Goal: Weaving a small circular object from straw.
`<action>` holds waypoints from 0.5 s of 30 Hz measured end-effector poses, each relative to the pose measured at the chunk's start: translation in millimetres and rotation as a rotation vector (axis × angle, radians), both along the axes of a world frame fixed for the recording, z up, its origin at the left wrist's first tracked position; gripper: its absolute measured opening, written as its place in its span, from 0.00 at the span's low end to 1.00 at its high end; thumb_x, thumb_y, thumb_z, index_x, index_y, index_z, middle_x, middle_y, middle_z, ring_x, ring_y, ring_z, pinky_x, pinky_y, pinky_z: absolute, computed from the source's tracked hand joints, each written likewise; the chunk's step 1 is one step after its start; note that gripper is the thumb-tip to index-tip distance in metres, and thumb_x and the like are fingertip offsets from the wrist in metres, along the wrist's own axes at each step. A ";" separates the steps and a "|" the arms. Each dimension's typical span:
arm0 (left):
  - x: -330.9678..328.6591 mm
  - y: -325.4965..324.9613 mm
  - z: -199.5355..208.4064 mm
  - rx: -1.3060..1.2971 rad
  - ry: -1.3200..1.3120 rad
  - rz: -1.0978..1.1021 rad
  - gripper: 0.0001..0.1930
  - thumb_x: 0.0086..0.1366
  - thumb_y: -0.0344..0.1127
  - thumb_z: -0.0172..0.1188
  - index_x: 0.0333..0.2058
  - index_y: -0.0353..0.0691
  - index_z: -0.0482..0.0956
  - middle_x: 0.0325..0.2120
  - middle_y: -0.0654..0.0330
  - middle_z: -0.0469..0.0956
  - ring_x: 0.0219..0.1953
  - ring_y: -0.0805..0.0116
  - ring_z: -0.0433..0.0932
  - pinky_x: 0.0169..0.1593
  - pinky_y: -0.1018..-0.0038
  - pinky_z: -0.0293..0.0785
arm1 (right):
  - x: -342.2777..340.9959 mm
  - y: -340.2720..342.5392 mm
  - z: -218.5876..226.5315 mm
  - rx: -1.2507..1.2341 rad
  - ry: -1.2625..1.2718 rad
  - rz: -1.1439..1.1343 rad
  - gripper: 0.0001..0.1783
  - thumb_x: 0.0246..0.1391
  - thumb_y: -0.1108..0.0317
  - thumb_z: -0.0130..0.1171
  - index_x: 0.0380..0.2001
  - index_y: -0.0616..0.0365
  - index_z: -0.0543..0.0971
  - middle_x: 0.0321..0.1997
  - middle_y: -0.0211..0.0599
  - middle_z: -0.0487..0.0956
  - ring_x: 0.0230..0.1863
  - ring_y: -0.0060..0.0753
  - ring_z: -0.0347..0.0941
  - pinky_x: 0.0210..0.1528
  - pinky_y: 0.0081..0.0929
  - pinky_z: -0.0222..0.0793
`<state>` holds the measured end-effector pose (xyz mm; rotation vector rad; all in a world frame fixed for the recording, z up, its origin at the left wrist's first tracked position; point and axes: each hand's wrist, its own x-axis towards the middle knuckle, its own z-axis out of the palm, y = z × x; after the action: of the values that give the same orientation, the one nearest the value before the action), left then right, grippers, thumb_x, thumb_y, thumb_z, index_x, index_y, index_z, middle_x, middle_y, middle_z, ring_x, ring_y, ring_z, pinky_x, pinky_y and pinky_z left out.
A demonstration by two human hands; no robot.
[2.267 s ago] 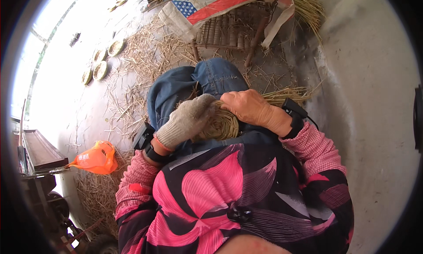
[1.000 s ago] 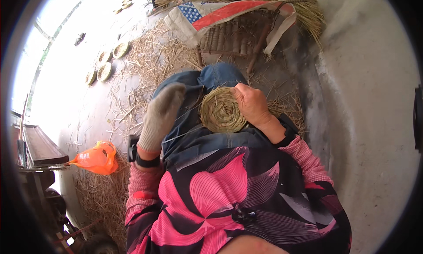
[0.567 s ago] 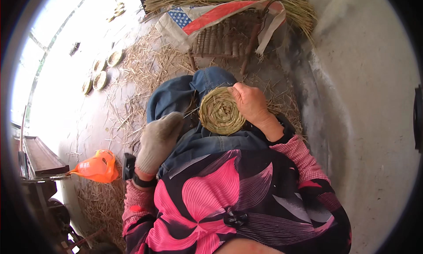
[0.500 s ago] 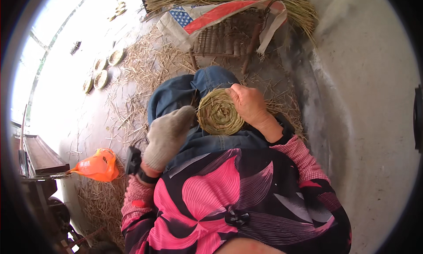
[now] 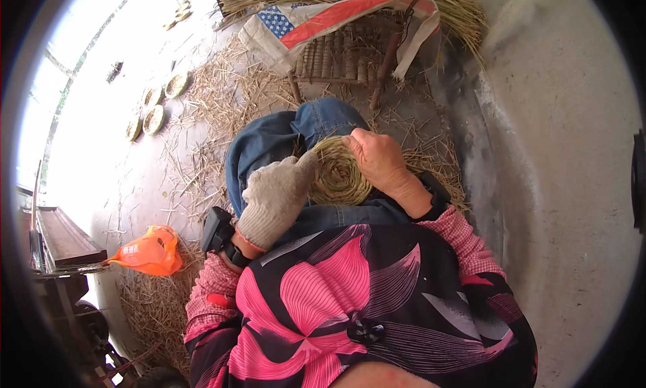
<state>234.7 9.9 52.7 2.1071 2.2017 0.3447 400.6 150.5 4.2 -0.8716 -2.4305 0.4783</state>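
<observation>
- The left hand [image 5: 279,193], in a pale grey knitted glove, is angled up and rightward, its back showing, with the leading tip at the upper-left rim of a round, greenish-tan coiled straw piece [image 5: 340,179].
- Its other fingers look curled under; whether they grip a strand cannot be told.
- The bare right hand [image 5: 380,160] slants up and leftward from a black wrist strap [image 5: 441,198], thumb and fingers pinching the piece's upper-right rim.
- The straw piece lies between both hands, over blue denim trousers [image 5: 262,142] on the person's lap.
</observation>
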 end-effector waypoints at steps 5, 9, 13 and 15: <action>2.5 -1.9 3.7 0.018 -0.036 0.033 0.06 0.61 0.34 0.53 0.38 0.47 0.72 0.28 0.56 0.78 0.31 0.49 0.80 0.32 0.56 0.74 | 1.1 -0.1 -0.1 -0.021 -0.017 0.009 0.17 0.63 0.57 0.51 0.27 0.58 0.72 0.27 0.49 0.79 0.30 0.59 0.76 0.30 0.51 0.70; 4.6 1.9 5.0 -0.011 0.036 0.000 0.06 0.61 0.33 0.54 0.37 0.46 0.72 0.27 0.56 0.78 0.30 0.51 0.80 0.31 0.57 0.74 | 1.6 0.0 -0.4 -0.003 -0.033 0.006 0.15 0.62 0.58 0.51 0.27 0.58 0.72 0.27 0.48 0.79 0.30 0.57 0.76 0.30 0.51 0.71; 14.5 4.4 10.9 -0.007 0.215 -0.005 0.06 0.60 0.33 0.54 0.37 0.45 0.72 0.25 0.58 0.78 0.29 0.58 0.82 0.29 0.62 0.76 | -1.6 -6.0 0.3 0.054 -0.069 0.001 0.14 0.61 0.59 0.51 0.27 0.57 0.73 0.26 0.46 0.79 0.30 0.55 0.77 0.30 0.50 0.71; 24.7 11.8 9.6 -0.031 0.229 0.002 0.06 0.60 0.33 0.55 0.37 0.45 0.72 0.25 0.59 0.78 0.29 0.59 0.82 0.29 0.63 0.76 | -4.8 -12.4 1.6 0.086 -0.149 -0.020 0.13 0.61 0.60 0.51 0.27 0.55 0.73 0.26 0.44 0.80 0.29 0.54 0.77 0.30 0.48 0.72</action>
<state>259.3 21.7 62.3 2.2275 2.3100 0.0708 395.8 138.2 5.8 -0.9233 -2.5532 0.3084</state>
